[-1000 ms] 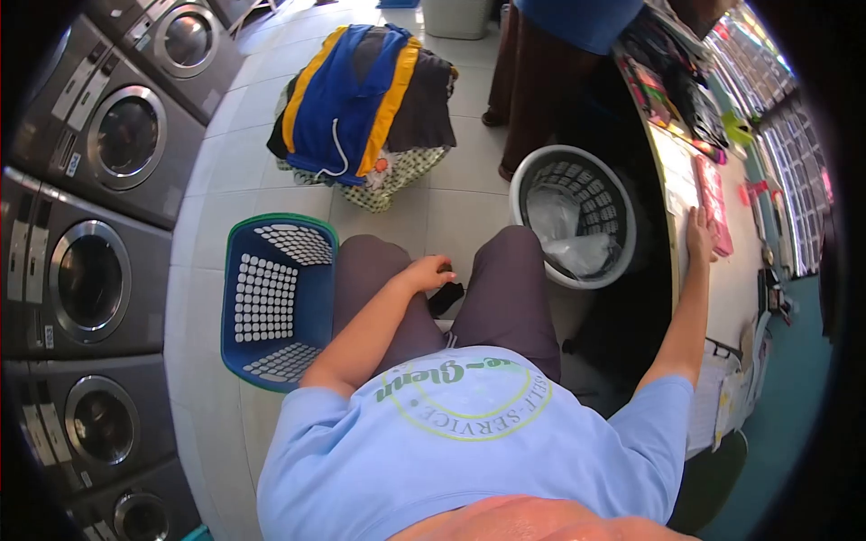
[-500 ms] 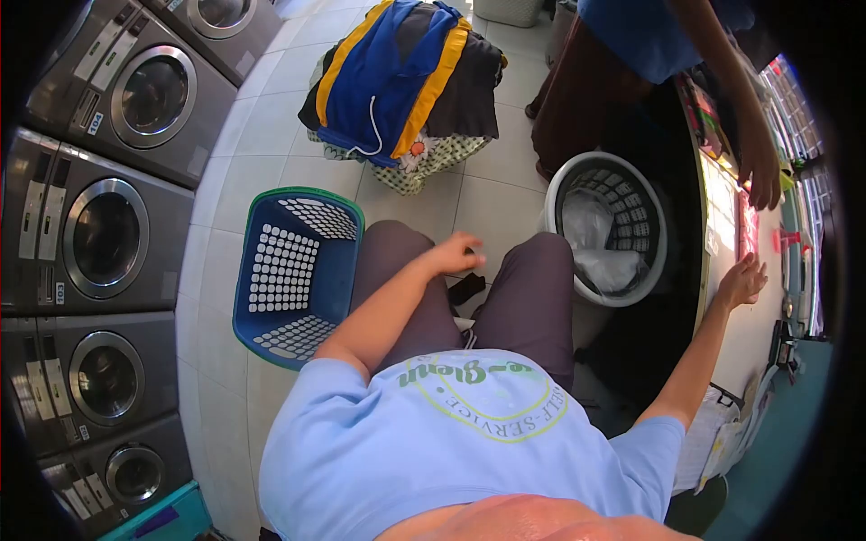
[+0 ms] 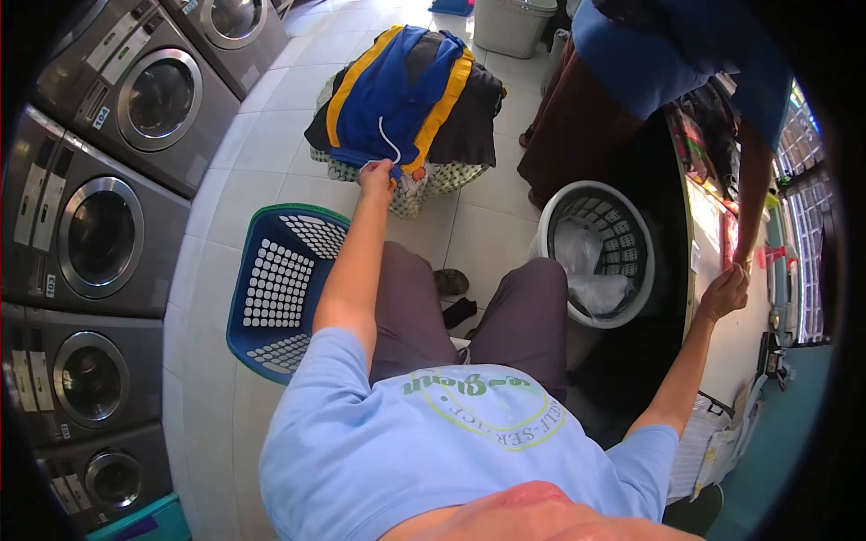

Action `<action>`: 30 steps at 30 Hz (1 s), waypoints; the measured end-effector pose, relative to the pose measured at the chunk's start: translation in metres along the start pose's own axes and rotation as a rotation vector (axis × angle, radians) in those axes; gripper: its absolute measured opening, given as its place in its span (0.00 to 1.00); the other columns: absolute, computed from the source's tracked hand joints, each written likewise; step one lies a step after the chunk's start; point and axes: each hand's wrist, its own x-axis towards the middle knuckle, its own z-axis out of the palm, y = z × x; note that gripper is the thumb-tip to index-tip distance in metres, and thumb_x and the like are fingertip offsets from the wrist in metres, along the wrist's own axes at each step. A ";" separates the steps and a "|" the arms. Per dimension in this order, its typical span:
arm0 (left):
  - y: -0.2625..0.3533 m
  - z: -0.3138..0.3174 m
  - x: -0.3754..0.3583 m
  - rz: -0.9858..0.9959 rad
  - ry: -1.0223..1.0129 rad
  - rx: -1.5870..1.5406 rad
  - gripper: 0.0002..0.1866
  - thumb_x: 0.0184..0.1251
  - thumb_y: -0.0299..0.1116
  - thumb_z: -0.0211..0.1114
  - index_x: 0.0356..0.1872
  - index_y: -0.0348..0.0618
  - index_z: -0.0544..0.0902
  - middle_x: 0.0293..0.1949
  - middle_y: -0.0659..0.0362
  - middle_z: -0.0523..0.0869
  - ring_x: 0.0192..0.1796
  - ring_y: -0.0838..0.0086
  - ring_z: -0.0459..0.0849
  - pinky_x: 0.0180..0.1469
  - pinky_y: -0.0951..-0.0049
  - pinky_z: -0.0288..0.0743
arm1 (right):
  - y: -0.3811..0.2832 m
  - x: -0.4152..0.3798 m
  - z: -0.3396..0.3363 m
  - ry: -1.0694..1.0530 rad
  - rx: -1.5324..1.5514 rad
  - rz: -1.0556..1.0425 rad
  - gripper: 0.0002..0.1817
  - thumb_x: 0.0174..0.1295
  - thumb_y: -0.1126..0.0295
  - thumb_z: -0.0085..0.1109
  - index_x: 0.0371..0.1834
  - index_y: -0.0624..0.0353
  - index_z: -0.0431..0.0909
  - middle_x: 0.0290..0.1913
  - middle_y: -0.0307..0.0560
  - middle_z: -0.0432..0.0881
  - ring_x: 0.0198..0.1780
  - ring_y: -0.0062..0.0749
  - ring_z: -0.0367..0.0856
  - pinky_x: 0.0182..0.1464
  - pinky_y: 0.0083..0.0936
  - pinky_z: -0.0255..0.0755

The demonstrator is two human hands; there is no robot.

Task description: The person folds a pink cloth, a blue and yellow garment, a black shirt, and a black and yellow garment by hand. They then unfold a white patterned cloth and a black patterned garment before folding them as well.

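My left hand (image 3: 379,180) pinches the lower edge of a pair of blue shorts (image 3: 379,108) with yellow side stripes and a white drawstring. The shorts lie on top of a heap of laundry (image 3: 469,126), with dark cloth and a green checked, flowered cloth beneath. Above the counter (image 3: 713,338) on the right, my right hand (image 3: 724,293) has its fingers drawn together. They meet the other person's hand (image 3: 741,254); whatever is between them, if anything, is too small to make out.
Beside my left leg stands a blue laundry basket (image 3: 281,284). A round white basket (image 3: 642,270) holding clear plastic bags is to my right. The other person (image 3: 586,135) stands at the far right. Front-loading washers (image 3: 99,236) line the left wall.
My left hand has reached forward from over my lap and taken hold of the shorts. My right hand's fingers have closed, and the other person's hand has come down to meet them.
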 end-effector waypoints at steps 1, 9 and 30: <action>0.006 0.006 -0.015 0.299 0.002 0.142 0.06 0.49 0.26 0.64 0.28 0.41 0.76 0.26 0.62 0.79 0.27 0.75 0.75 0.32 0.73 0.71 | -0.004 -0.003 0.002 -0.010 0.037 -0.003 0.09 0.63 0.65 0.51 0.39 0.56 0.79 0.38 0.47 0.82 0.37 0.42 0.81 0.36 0.37 0.73; 0.099 0.038 -0.253 0.870 -0.755 0.399 0.08 0.49 0.22 0.60 0.31 0.41 0.74 0.26 0.55 0.77 0.27 0.65 0.79 0.33 0.69 0.73 | -0.268 0.003 -0.123 -1.149 1.990 0.792 0.27 0.68 0.51 0.46 0.64 0.55 0.61 0.51 0.45 0.76 0.49 0.28 0.77 0.49 0.26 0.71; 0.050 -0.041 -0.259 0.082 -1.066 0.409 0.17 0.59 0.21 0.62 0.51 0.35 0.76 0.44 0.57 0.83 0.42 0.76 0.81 0.45 0.77 0.76 | -0.314 -0.012 -0.175 -1.711 2.145 1.231 0.09 0.65 0.65 0.56 0.42 0.58 0.74 0.35 0.40 0.80 0.35 0.23 0.82 0.38 0.21 0.78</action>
